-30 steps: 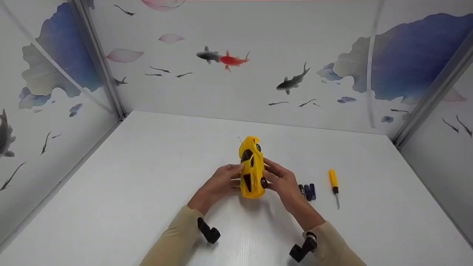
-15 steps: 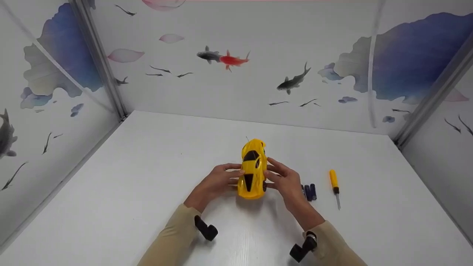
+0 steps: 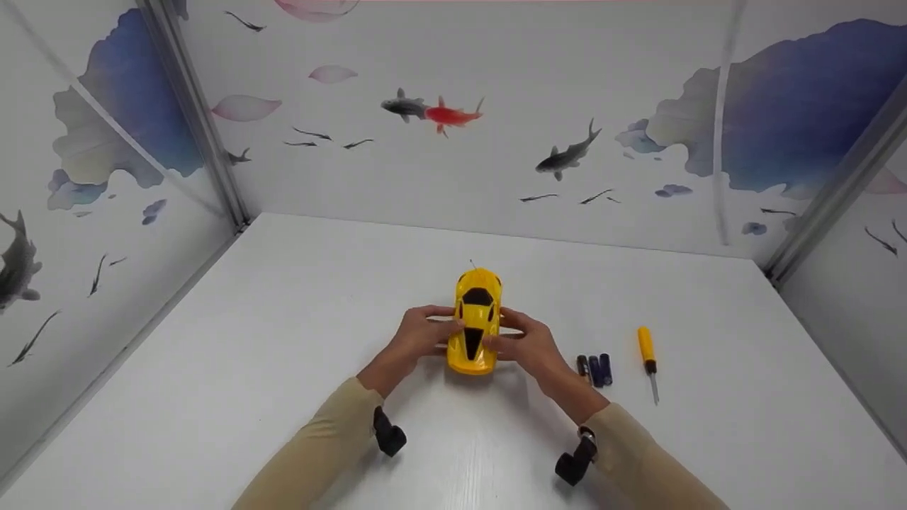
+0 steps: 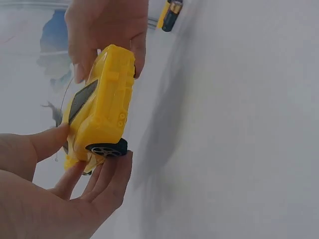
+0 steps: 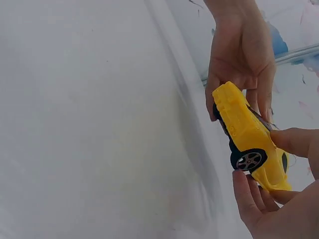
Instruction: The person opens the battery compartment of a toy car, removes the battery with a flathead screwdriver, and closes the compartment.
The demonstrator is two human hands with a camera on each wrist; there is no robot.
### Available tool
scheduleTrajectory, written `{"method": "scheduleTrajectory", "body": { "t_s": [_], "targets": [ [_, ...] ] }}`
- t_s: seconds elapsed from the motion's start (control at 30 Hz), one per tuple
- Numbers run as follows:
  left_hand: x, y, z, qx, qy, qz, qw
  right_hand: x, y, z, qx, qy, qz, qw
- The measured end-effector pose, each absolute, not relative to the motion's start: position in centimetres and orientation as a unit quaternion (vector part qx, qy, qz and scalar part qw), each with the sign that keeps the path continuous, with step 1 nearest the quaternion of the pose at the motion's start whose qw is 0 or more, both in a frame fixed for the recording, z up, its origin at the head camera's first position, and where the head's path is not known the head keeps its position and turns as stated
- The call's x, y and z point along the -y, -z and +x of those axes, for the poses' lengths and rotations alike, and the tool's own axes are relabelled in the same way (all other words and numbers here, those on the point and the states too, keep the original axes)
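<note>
Between both hands is a yellow toy car (image 3: 472,354) with dark windows, black wheels and a thin antenna at its far end. My left hand (image 3: 421,333) grips its left side, thumb on top and fingers along the lower edge. From the right, my right hand (image 3: 530,346) holds it the same way, thumb on the body. In the left wrist view the car (image 4: 110,94) is raised over the table, its shadow falling beside it. The right wrist view shows fingertips by a spoked wheel (image 5: 250,160) and the car's underside turned mostly away.
Several dark blue and black batteries (image 3: 595,370) lie side by side on the white table (image 3: 212,368), right of the right hand. Farther right lies a screwdriver (image 3: 646,347) with a yellow handle. Panels printed with fish (image 3: 567,154) enclose the table at the back and sides.
The toy car has turned from tilted on its side to roof up and level, and shifted slightly left. Both hands have kept their hold and moved with it. More of the batteries shows now.
</note>
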State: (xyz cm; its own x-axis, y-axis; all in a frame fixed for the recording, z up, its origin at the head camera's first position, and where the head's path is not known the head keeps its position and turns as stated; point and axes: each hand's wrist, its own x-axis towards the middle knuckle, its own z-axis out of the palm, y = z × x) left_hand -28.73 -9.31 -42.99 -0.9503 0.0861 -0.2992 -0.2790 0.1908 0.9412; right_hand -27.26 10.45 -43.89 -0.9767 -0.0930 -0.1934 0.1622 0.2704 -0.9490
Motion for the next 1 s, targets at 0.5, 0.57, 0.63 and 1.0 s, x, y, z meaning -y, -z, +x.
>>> {"method": "scheduleTrajectory", "body": {
  "t_s": [0.5,0.57,0.63,1.0],
  "targets": [
    [10.8,42.4,-30.8,-0.792,-0.589,-0.095,0.132,-7.6,43.1,-30.6,-0.789,0.594,0.048,0.151],
    [11.1,42.4,-31.1,-0.795,-0.584,-0.096,0.133,-7.2,43.2,-31.1,-0.788,0.594,0.049,0.154],
    [11.4,42.5,-31.4,-0.798,-0.58,-0.095,0.13,-6.8,43.3,-31.5,-0.784,0.599,0.048,0.155],
    [13.3,42.8,-33.2,-0.81,-0.561,-0.114,0.128,-4.4,44.1,-33.1,-0.764,0.621,0.052,0.168]
  ]
}}
